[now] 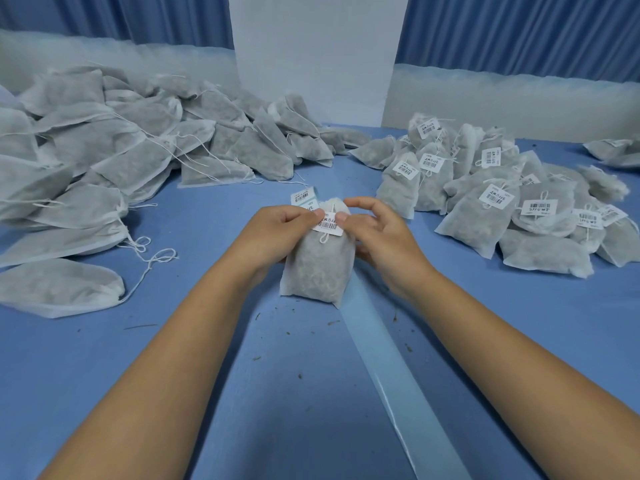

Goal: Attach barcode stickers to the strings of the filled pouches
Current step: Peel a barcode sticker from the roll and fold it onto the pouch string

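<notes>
A filled white mesh pouch (318, 268) lies on the blue table in front of me, neck pointing away. A white barcode sticker (329, 226) sits over its string near the neck, with a string loop showing just below it. My left hand (280, 233) pinches the sticker's left edge between thumb and fingers. My right hand (374, 233) presses its thumb on the sticker's right edge, its other fingers spread and lifted. A strip of stickers (304, 198) lies just behind the pouch.
A big heap of unlabelled pouches (104, 168) with loose strings fills the left side. A pile of labelled pouches (502, 195) covers the right. A pale backing strip (391, 379) runs down the blue table (207, 341) toward me. White panel behind.
</notes>
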A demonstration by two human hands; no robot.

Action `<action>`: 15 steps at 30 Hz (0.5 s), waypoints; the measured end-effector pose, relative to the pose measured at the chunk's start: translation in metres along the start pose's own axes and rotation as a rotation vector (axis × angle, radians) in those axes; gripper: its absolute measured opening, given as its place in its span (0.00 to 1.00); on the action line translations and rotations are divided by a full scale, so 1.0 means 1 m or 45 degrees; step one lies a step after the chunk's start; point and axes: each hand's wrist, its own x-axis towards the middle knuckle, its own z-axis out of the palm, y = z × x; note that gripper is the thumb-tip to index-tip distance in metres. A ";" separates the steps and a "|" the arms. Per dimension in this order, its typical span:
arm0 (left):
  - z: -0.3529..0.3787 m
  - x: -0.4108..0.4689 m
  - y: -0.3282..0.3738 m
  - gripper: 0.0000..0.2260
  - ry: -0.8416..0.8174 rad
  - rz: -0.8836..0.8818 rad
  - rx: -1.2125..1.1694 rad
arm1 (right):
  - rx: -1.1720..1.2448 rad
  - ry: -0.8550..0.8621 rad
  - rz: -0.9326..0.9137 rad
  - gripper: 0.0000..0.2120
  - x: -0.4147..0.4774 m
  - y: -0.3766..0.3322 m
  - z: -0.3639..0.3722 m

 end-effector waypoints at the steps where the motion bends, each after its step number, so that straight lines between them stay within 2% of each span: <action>1: 0.000 0.000 0.000 0.08 -0.007 0.007 -0.014 | 0.057 -0.004 0.063 0.15 0.001 -0.001 0.000; 6: 0.009 0.000 -0.002 0.09 0.008 0.041 -0.042 | 0.576 -0.115 0.272 0.20 0.002 -0.005 -0.003; 11: 0.015 0.002 -0.002 0.14 0.163 0.135 0.032 | 0.472 -0.125 0.242 0.19 0.000 -0.008 0.000; 15: 0.017 0.003 -0.001 0.14 0.184 0.156 0.006 | 0.454 -0.063 0.235 0.19 -0.002 -0.010 0.001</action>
